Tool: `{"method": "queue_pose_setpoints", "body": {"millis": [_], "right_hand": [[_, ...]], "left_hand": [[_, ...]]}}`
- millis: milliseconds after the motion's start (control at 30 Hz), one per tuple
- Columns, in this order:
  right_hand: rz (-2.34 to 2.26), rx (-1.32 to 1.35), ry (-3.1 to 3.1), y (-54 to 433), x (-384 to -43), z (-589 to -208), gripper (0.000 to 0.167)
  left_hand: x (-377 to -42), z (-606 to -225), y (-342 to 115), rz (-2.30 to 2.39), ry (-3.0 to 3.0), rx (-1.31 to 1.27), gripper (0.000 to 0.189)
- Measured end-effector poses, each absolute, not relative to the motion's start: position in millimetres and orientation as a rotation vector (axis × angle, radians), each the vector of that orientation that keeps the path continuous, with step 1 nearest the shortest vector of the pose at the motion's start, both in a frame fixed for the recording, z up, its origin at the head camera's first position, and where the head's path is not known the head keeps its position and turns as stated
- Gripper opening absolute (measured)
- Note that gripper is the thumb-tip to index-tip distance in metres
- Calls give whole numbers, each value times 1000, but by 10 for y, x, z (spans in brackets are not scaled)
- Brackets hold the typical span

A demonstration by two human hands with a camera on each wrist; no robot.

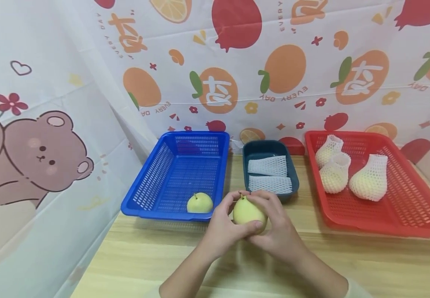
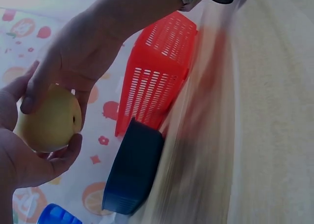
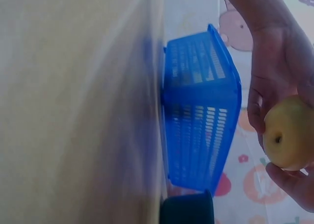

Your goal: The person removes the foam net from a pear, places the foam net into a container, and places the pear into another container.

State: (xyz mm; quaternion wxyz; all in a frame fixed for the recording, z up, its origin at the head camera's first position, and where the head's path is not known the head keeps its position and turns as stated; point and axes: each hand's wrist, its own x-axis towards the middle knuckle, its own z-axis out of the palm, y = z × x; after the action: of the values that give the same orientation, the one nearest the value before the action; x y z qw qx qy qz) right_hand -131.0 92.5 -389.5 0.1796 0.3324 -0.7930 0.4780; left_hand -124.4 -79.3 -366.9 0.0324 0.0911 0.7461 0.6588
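Observation:
Both hands hold one yellow-green pear (image 1: 249, 214) above the table, in front of the small dark green tray. My left hand (image 1: 224, 229) grips its left side, thumb across the front. From the right, my right hand (image 1: 280, 231) curls round it, fingertips near the stem. The pear's stem points up in the head view; its underside with a dark hollow shows in both wrist views. Another pear (image 1: 200, 203) lies in the near right corner of the blue basket (image 1: 146, 213). Two flat white foam nets (image 1: 270, 184) lie in the dark green tray (image 1: 295, 182).
On the right, a red basket (image 1: 371, 225) holds three pears in white foam nets (image 1: 369, 182). All three containers stand on a wooden table (image 1: 144, 256), against a fruit-printed cloth (image 1: 252, 74). A bear-printed cloth (image 1: 47, 157) hangs at the left.

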Motion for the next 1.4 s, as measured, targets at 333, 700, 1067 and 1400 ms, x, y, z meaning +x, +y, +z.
{"method": "queue_pose_setpoints", "body": {"millis": [333, 700, 1067, 1400], "right_hand": [[1359, 946, -2311, 951, -1228, -3891, 74], [1317, 956, -2395, 918, -1326, -3907, 59], [1367, 934, -2433, 907, -1350, -3929, 52], [1358, 927, -2436, 898, -1297, -4017, 50]], "left_hand": [[-1219, -3464, -1111, 1793, 2570, 310, 66], [-1566, -3340, -2067, 1568, 2954, 122, 68], [-1907, -3609, -2575, 977, 3005, 92, 72], [-1985, -3664, -2589, 774, 2861, 166, 49]]}}
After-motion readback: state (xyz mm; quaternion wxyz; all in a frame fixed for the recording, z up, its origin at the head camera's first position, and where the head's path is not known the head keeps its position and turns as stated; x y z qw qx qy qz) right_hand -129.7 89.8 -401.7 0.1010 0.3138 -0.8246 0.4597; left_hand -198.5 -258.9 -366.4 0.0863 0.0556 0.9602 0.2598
